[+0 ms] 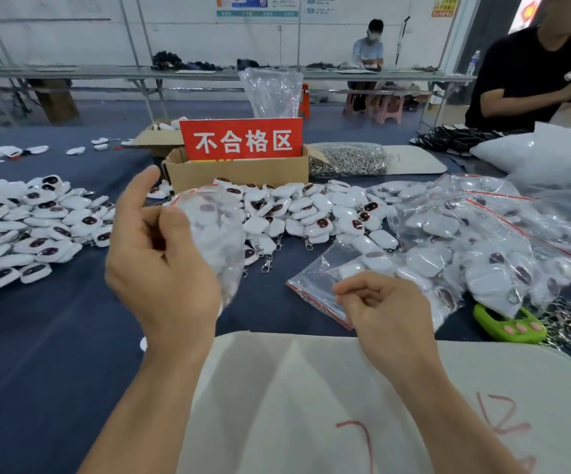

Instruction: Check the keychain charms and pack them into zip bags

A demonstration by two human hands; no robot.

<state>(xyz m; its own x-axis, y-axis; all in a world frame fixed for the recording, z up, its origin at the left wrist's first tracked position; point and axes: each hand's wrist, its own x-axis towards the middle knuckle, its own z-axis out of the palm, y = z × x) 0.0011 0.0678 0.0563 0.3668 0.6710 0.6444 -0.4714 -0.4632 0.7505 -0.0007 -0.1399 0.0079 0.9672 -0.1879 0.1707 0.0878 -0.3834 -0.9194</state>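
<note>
- Head view, left hand: your left hand (164,265) was raised over the table. Its fingers were curled round a filled zip bag (217,230) and the forefinger stood up. The bag was blurred, and white charms showed only dimly through the film.
- Head view, right hand: your right hand (388,311) hung lower and to the right, with the fingers loosely curled and the thumb close to the forefinger. It was just over the flat zip bags (306,287) lying on the blue cloth (37,336). Whether it pinched a bag edge could not be told.
- Head view, stock: loose charms (31,227) lay in heaps at the left and across the middle. Packed bags (482,234) were piled at the right.
- Head view, far side: a cardboard box (239,176) with a red sign (241,140) marking rejects stood just behind the middle heap. A bag of metal clasps (349,160) lay beside it on the right.
- Head view, near edge: a white mat (311,405) lay under your forearms.
- Step in hand, as judged: you were closing or checking the filled bag.
  - Turn the bag so each printed face shows through the film.
  - Press out the air.
  - Run thumb and forefinger along the whole zip strip.
  - Only then lay the bag on the right-hand pile, and put any flawed piece in the box.
</note>
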